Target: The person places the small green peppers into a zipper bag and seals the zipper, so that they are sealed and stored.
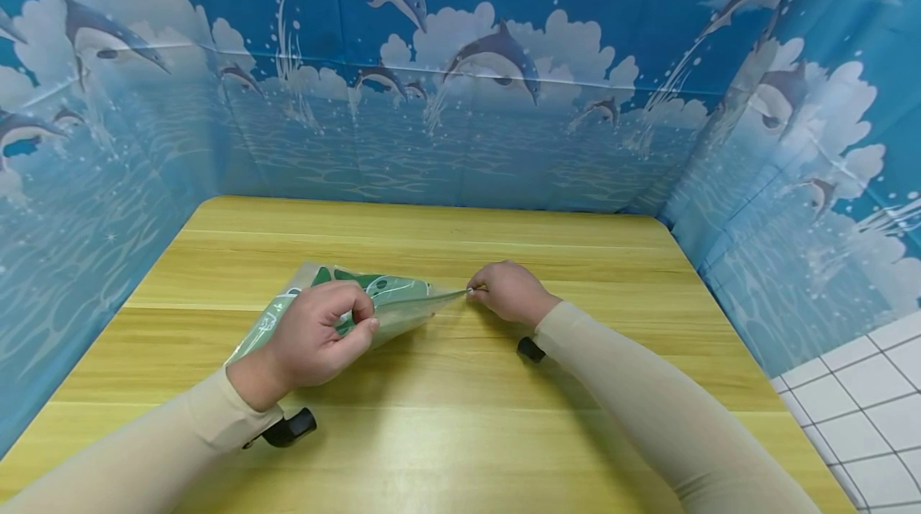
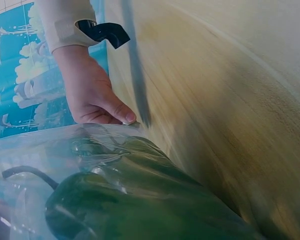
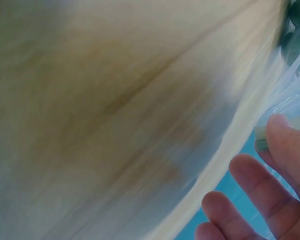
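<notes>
A clear plastic bag (image 1: 403,290) with green and white printing is held tilted above the wooden table, its top edge drawn out in a line to the right. At its near left side, my left hand (image 1: 316,334) grips the bag with curled fingers and thumb. My right hand (image 1: 511,292) pinches the far right end of that edge between thumb and forefinger. In the right wrist view, a pale green strip (image 3: 261,137) sticks out from under the thumb, and the other fingers are loosely bent. The left wrist view shows the bag's green part (image 2: 120,200) up close.
The yellow wood-grain table (image 1: 432,450) stretches out under both arms. A blue dolphin-print curtain (image 1: 446,146) encloses its back and sides. White tiles (image 1: 856,402) show at the lower right. Black devices (image 1: 289,428) are strapped beneath the wrists.
</notes>
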Demonstrator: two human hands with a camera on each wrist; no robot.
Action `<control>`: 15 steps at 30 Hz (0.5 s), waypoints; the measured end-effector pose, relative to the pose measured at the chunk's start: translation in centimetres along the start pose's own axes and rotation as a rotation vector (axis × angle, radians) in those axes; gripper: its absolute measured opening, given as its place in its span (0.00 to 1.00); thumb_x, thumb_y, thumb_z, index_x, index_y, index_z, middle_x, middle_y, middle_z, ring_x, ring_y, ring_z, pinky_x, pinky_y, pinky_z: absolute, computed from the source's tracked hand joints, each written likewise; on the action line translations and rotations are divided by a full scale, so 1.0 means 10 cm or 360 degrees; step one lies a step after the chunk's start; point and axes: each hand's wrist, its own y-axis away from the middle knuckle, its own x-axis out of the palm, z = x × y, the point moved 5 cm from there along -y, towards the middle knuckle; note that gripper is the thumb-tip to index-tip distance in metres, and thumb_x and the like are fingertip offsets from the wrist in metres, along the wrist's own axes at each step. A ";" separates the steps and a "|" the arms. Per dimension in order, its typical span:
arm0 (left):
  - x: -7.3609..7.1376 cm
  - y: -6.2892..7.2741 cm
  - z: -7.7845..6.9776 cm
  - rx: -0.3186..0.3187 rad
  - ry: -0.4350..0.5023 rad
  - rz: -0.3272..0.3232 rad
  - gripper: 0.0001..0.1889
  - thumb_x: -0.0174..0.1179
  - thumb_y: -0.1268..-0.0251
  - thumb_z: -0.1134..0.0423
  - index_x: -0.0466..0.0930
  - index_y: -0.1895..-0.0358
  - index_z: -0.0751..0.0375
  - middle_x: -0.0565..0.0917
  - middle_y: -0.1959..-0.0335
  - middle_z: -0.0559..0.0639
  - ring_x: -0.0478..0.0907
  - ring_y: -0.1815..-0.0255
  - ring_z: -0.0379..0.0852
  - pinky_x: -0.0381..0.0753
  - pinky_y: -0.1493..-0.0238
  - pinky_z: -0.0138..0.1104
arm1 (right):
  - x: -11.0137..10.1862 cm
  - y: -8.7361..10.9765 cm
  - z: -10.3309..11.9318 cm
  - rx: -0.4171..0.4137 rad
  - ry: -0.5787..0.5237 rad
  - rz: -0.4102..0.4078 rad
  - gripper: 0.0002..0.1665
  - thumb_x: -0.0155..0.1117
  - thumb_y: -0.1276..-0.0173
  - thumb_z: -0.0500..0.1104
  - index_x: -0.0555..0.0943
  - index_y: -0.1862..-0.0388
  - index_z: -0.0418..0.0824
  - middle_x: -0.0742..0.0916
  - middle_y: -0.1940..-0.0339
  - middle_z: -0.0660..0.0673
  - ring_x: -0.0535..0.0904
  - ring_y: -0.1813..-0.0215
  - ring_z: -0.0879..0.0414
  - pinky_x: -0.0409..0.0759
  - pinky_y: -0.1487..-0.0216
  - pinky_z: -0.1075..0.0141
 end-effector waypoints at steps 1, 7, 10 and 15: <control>0.00 0.00 0.00 0.0000 0.0002 0.0001 0.13 0.62 0.42 0.74 0.74 0.74 0.50 0.75 0.77 0.37 0.67 0.73 0.32 0.69 0.67 0.28 | 0.00 0.00 0.00 -0.0002 0.0002 0.0000 0.14 0.65 0.21 0.50 0.91 0.44 0.49 0.92 0.44 0.50 0.87 0.40 0.50 0.67 0.20 0.43; 0.01 0.00 0.02 0.0005 0.0009 0.0017 0.13 0.62 0.42 0.74 0.74 0.73 0.50 0.75 0.77 0.37 0.67 0.73 0.32 0.70 0.69 0.29 | 0.00 -0.01 0.00 -0.0006 0.0003 -0.0007 0.14 0.65 0.21 0.50 0.91 0.44 0.48 0.92 0.45 0.50 0.87 0.40 0.50 0.69 0.20 0.43; 0.02 0.01 0.03 0.0008 0.0001 0.0026 0.12 0.63 0.42 0.74 0.75 0.73 0.50 0.75 0.77 0.37 0.67 0.73 0.32 0.71 0.69 0.30 | 0.00 -0.02 0.00 -0.0006 -0.0002 -0.0013 0.15 0.65 0.21 0.50 0.90 0.44 0.48 0.92 0.46 0.50 0.88 0.40 0.50 0.70 0.21 0.44; 0.04 0.01 0.04 0.0015 0.0002 0.0029 0.13 0.63 0.42 0.74 0.75 0.72 0.49 0.75 0.77 0.37 0.67 0.73 0.31 0.72 0.70 0.31 | 0.00 -0.03 -0.01 -0.0005 -0.0013 -0.0008 0.15 0.64 0.21 0.50 0.90 0.42 0.48 0.92 0.45 0.49 0.87 0.40 0.50 0.71 0.22 0.46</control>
